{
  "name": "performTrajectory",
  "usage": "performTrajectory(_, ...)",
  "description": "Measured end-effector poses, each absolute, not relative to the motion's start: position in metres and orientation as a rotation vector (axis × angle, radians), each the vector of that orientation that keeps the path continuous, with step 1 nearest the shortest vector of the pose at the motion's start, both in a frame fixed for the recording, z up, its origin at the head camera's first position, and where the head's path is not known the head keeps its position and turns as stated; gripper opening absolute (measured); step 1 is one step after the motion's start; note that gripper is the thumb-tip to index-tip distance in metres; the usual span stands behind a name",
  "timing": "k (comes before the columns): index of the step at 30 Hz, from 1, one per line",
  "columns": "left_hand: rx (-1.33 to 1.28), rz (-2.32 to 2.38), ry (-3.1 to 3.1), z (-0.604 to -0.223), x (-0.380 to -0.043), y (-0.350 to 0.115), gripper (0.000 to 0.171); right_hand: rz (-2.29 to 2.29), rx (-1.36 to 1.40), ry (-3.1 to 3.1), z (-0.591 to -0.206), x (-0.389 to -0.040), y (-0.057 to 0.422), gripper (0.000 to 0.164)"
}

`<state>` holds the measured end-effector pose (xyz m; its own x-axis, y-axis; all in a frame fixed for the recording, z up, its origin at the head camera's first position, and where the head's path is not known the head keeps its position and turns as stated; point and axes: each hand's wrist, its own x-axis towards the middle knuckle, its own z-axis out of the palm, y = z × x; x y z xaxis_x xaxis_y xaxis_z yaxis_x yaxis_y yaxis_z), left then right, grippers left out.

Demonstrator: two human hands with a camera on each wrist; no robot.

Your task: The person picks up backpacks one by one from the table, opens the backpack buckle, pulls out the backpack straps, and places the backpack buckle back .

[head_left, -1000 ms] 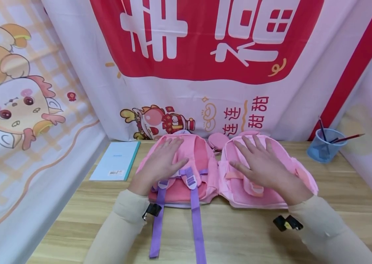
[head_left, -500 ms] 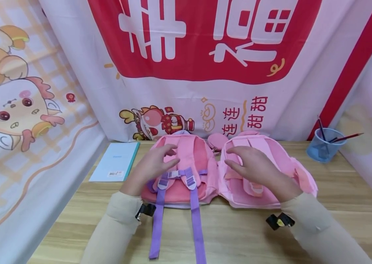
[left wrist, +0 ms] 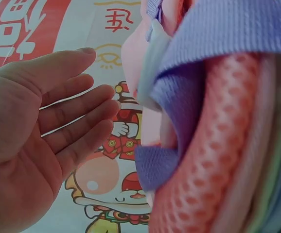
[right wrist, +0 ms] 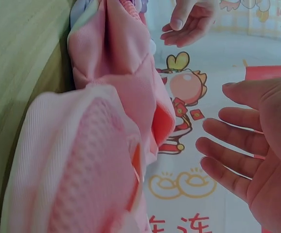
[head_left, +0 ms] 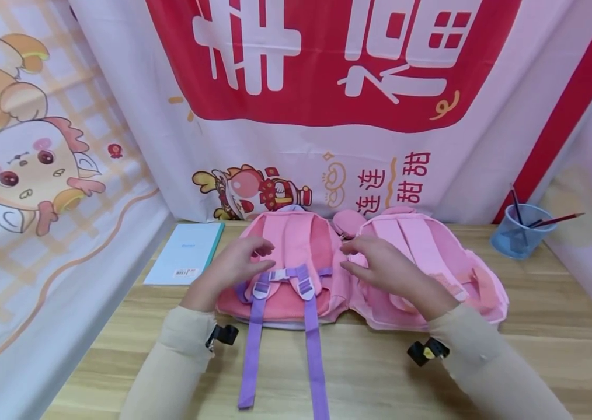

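Observation:
Two pink backpacks lie side by side on the wooden table, shoulder straps facing up. Purple webbing and white buckles mark the left backpack (head_left: 319, 248); two purple strap ends hang from it toward the near edge. Paler pink covers the right backpack (head_left: 443, 251). My left hand (head_left: 230, 265) hovers over the left side of the left backpack, fingers relaxed and holding nothing, as the left wrist view confirms. Above the right backpack's left part, near the gap between the bags, is my right hand (head_left: 387, 262), its fingers loosely bent and apart from the cloth in the right wrist view.
A light blue notebook (head_left: 185, 251) lies at the table's back left. At the back right stands a blue mesh pencil cup (head_left: 519, 233) with pencils. A round pink pouch (head_left: 347, 223) sits behind the bags, before a printed cloth backdrop (head_left: 296, 140).
Both hands, spread flat over the backpacks a second ago, have lifted and drawn back with fingers bending. Both have shifted left, the right hand more. The bags stay in place.

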<state>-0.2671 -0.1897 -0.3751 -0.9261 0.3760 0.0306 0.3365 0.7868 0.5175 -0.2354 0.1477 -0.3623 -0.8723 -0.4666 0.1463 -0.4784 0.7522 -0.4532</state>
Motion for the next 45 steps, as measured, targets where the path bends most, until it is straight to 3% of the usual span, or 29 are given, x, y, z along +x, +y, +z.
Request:
performTrajectory(15,0.677,0.793,2.824,-0.390,-0.274,-0.214,0.028,0.916,0.831,-2.971,-0.373,-0.245,0.099,0.038)
performTrajectory(21,0.681,0.761,2.805,-0.397,-0.280,-0.219,0.030,0.959,0.890,-2.936,-0.381,-0.250,0.081,0.034)
performTrajectory(45,0.699,0.630,2.733,-0.400,-0.288,-0.203,0.021,0.728,0.927,-2.920,-0.412,-0.260,0.031,0.033)
